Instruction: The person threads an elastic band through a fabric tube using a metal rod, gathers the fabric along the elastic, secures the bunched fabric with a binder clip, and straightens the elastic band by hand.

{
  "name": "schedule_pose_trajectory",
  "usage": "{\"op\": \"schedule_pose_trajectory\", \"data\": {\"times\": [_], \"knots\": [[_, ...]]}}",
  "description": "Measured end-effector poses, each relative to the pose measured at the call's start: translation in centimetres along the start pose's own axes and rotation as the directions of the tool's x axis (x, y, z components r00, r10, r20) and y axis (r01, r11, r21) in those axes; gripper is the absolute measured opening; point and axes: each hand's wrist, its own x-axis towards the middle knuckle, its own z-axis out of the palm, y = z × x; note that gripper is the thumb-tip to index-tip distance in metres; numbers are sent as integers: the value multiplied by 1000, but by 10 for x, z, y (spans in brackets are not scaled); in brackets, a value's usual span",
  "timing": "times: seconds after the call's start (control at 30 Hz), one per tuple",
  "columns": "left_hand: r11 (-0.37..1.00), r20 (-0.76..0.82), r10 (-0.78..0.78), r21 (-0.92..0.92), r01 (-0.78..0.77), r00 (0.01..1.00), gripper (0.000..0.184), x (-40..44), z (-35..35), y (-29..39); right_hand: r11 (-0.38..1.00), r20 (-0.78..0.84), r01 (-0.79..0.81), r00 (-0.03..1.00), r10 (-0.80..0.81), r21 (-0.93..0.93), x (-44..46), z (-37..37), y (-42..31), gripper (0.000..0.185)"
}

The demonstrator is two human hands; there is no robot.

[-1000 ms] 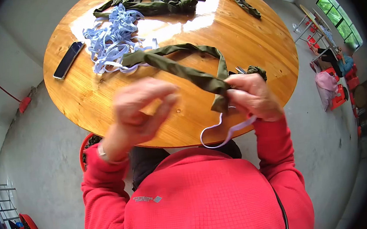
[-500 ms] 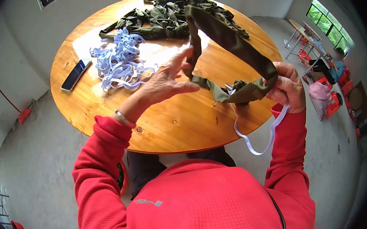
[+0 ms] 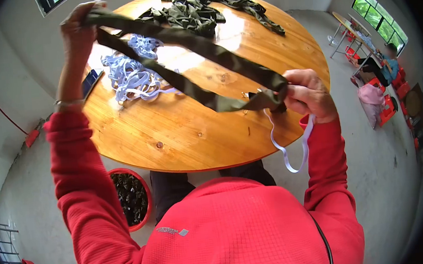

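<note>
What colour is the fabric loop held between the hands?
The fabric loop is plain dark olive green; the head view, the only one, shows it.

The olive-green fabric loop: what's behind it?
Past the loop: a tangled pale-blue ribbon pile and crumpled dark-green cloth on the round wooden table. Parts behind it are covered.

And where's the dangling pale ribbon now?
In the head view, the pale ribbon hangs in a loop at right, below the right hand and the olive band, by the edge of the table.

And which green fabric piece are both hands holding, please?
The long loop between left hand and right hand; the heaped green pieces lie on the table.
</note>
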Motion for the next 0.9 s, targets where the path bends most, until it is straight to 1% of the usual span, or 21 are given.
{"op": "schedule_pose_trajectory", "data": {"times": [0.03,0.07,0.1,0.13,0.17,0.23,0.3,0.33,0.37,0.4,0.43,0.47,0.5,0.53,0.57,0.63,0.7,0.77,0.8,0.87,0.9], "knots": [[979,63,50,196,-61,997,22,-6,-14,6,999,-10,-50,999,50,-5,4,7,5,15],[982,321,-83,189,22,944,23,-18,-34,-6,996,19,-89,996,89,-2,9,11,13,15],[971,620,-237,124,204,748,24,-28,-50,-14,991,52,-133,990,133,2,14,14,23,15],[810,814,-392,85,580,429,29,-38,-51,20,987,90,-159,983,160,-15,18,19,35,14],[700,785,-604,437,565,141,41,-43,-53,43,983,131,-181,974,184,-35,23,24,46,14],[795,793,-547,392,463,269,51,-63,-60,67,972,199,-229,952,233,-44,29,34,58,14],[871,871,-355,176,459,339,52,-64,-50,84,959,249,-282,927,279,-24,31,42,55,14],[927,856,-297,151,344,423,47,-70,-38,94,960,273,-279,922,274,-24,32,44,52,14],[966,820,-223,114,231,527,40,-80,-22,104,970,238,-233,940,244,-73,32,46,51,14],[952,840,-307,271,144,448,34,-83,-13,116,973,220,-193,951,217,-126,32,46,49,14],[975,839,-211,144,169,501,32,-92,0,121,972,216,-158,957,194,-176,31,48,48,14],[995,840,-73,28,93,538,31,-104,8,115,970,184,-160,964,194,-186,29,52,40,13],[982,891,-133,59,179,435,31,-104,12,119,960,127,-200,965,228,-198,28,56,34,14],[986,878,-141,84,143,458,29,-113,13,116,958,96,-199,970,222,-204,30,60,33,15],[927,871,-345,259,270,350,28,-115,14,121,965,159,-176,965,208,-194,33,61,35,16],[959,904,-207,112,259,375,14,-99,9,130,963,183,-197,956,230,-185,35,64,44,18],[931,916,-214,86,355,340,13,-107,-2,134,974,219,-212,950,224,-75,41,71,53,19],[943,887,-177,29,330,427,12,-101,12,138,983,245,-148,955,170,-105,46,62,49,20],[960,846,-149,-1,279,512,12,-117,24,138,986,233,-118,962,144,-120,51,73,55,20],[973,822,-145,17,230,551,11,-128,26,135,994,145,-27,988,43,-110,62,109,67,21],[978,809,-143,28,206,570,11,-132,26,135,994,241,-84,966,98,-66,68,105,69,23]]}}
